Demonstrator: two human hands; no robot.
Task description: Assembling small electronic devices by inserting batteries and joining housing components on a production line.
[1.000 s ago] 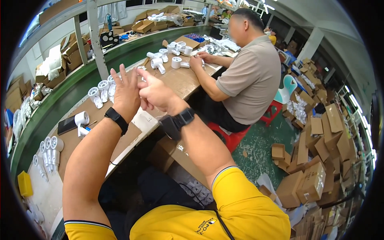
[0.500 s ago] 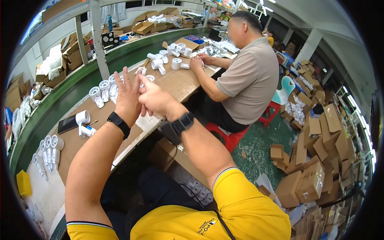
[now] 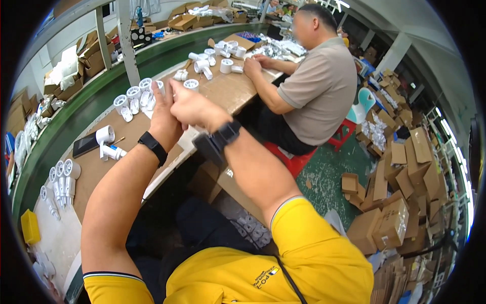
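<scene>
Above the worktable, my two hands meet in front of me. My left hand is raised edge-on, its fingers stretched upward. Against it rests my right hand, index finger extended and the other fingers curled; whatever they may hold is hidden. Just beyond my hands stand several white round plastic housings, some with small flat pieces in front. A white ring-shaped part is close past my right hand. Nearer on the left are a dark flat device, a white cylinder and a white-and-blue tube.
White stemmed parts and a yellow bin occupy the left end. A co-worker on a red stool handles something small at the table's far right. Behind the table runs a green conveyor. Cardboard boxes pile up at right.
My left hand has turned from spread fingers to edge-on, fingers closer together. My right hand has shifted slightly and still touches it. The co-worker appears a little farther right in view.
</scene>
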